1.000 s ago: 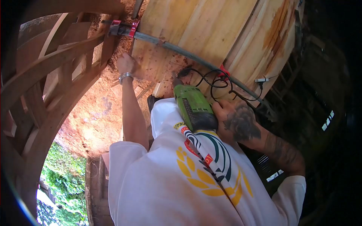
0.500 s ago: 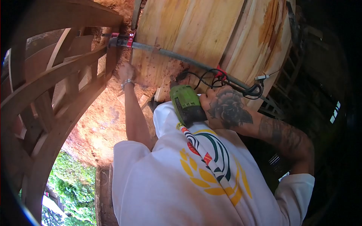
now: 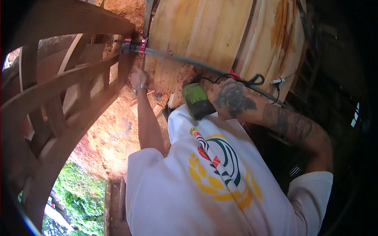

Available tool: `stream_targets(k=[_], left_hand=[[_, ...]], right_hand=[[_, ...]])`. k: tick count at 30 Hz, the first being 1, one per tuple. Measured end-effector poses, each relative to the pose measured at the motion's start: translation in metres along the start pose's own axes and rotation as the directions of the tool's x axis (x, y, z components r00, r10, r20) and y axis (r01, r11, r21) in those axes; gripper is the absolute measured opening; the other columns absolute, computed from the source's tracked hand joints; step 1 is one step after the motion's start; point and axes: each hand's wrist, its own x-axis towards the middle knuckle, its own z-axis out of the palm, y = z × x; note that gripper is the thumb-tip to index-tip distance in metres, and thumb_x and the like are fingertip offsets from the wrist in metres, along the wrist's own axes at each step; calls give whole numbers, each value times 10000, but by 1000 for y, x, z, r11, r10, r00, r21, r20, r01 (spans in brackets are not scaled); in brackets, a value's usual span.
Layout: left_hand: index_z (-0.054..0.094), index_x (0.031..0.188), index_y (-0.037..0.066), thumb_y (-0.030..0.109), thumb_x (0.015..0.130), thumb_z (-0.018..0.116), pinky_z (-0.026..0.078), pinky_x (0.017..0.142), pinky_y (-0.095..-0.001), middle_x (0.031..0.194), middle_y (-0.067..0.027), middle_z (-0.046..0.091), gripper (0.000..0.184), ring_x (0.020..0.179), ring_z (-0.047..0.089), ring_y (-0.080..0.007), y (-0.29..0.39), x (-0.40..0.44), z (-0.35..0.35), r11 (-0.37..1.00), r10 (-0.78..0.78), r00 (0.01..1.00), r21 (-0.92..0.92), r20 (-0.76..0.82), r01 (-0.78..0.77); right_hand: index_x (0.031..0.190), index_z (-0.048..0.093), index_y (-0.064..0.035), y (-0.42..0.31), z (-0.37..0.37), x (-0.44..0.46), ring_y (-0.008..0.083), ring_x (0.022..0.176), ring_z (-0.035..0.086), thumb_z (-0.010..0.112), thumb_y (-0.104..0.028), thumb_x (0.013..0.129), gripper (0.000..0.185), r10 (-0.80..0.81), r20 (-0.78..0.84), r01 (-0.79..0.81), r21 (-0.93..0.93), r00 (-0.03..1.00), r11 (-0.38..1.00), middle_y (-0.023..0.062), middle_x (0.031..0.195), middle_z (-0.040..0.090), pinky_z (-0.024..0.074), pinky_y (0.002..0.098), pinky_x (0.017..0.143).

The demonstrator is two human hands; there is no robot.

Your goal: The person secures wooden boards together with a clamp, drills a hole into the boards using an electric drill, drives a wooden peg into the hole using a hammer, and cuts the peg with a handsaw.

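My right hand (image 3: 214, 93) is closed round the grip of a green and black power drill (image 3: 193, 99), with its fingers mostly behind the tool. The drill's front end points at the lower part of light wooden planks (image 3: 204, 35), which carry reddish wood shavings there. A black cord loops beside the hand. My left hand (image 3: 138, 76), below a bracelet (image 3: 140, 87), is at the left edge of the planks; its fingers are too unclear to make out. A long metal bar clamp (image 3: 185, 60) with red parts crosses the planks above both hands.
Curved wooden framing (image 3: 75, 84) rises on the left. Shavings cover the ground (image 3: 114, 126) below it. A small white connector (image 3: 277, 81) with a cable lies against the planks at the right. Green foliage (image 3: 80, 188) shows at the lower left.
The view has shifted a little. My right hand and the drill have moved up towards the planks, and the drill now looks shorter. The cord loops have shifted; my left hand stays at the plank edge.
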Motion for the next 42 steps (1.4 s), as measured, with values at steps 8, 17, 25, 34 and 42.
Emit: stream_targets(k=[8, 17, 25, 34, 42], left_hand=[[694, 1015, -107, 460, 942, 370, 469, 972, -537, 1065, -372, 648, 657, 1058, 631, -504, 21, -21, -21, 993, -86, 996, -81, 5, 86], [694, 978, -125, 436, 931, 362, 468, 968, -531, 1042, -380, 645, 653, 1054, 634, -498, 15, -20, -13, 996, -30, 999, -83, 18, 32], [681, 1019, -100, 612, 991, 302, 454, 906, -525, 1049, -359, 662, 807, 1052, 614, -515, 1, -19, -13, 981, 124, 991, -154, 51, -115], [613, 1271, -17, 622, 1010, 361, 556, 849, -420, 1138, -165, 698, 735, 1091, 656, -274, -116, 21, 49, 870, 44, 976, -488, 214, 68], [658, 1196, -53, 446, 1024, 282, 468, 964, -467, 1145, -279, 677, 648, 1072, 659, -402, -62, -25, 24, 724, -94, 957, -641, 274, 255]], right_hand=[[1012, 662, -7, 0, -14, -24, 386, 863, 680, 751, -228, 670, 417, -49, 54, 47, 29, 997, 998, 179, 901, 653, 534, 438, 734], [1018, 676, 8, 0, -43, -109, 399, 815, 681, 740, -133, 631, 417, 86, -179, 2, 443, 980, 897, 195, 838, 663, 551, 416, 715], [1088, 661, 31, 4, -5, -141, 403, 923, 689, 672, -36, 635, 458, 265, -315, -48, 558, 911, 828, 232, 943, 691, 546, 414, 792], [1001, 674, 21, -9, 19, -153, 374, 845, 703, 698, -70, 682, 333, 371, -291, -97, 658, 882, 747, 230, 858, 681, 530, 398, 735], [991, 666, 27, -41, 36, -133, 356, 764, 698, 666, -73, 692, 315, 361, -341, -21, 701, 868, 713, 225, 793, 664, 520, 382, 691]])
